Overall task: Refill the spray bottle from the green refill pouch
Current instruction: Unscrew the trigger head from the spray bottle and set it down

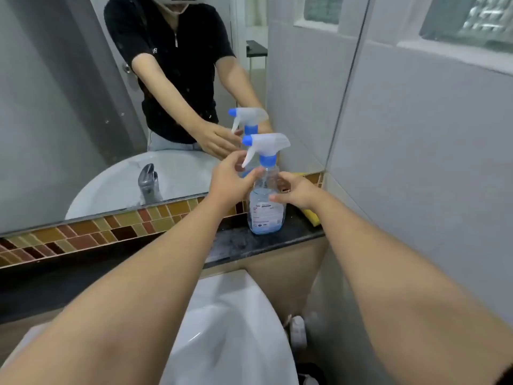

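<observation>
A clear spray bottle [266, 209] with a white trigger head and blue collar stands upright on the dark ledge [236, 243] below the mirror. Its lower part holds bluish liquid. My left hand [231, 179] is at the bottle's neck from the left, fingers spread, the fingertips close to or just touching the neck under the trigger. My right hand [297, 190] comes in from the right, fingers apart, the thumb at the bottle's shoulder. Neither hand has closed around it. No green refill pouch is in view.
A white washbasin [227, 329] lies below the ledge. The mirror [111, 107] behind shows a person, the tap and the bottle's reflection. A yellow object [312, 216] lies on the ledge against the right tiled wall. A small white bottle [298, 330] stands on the floor.
</observation>
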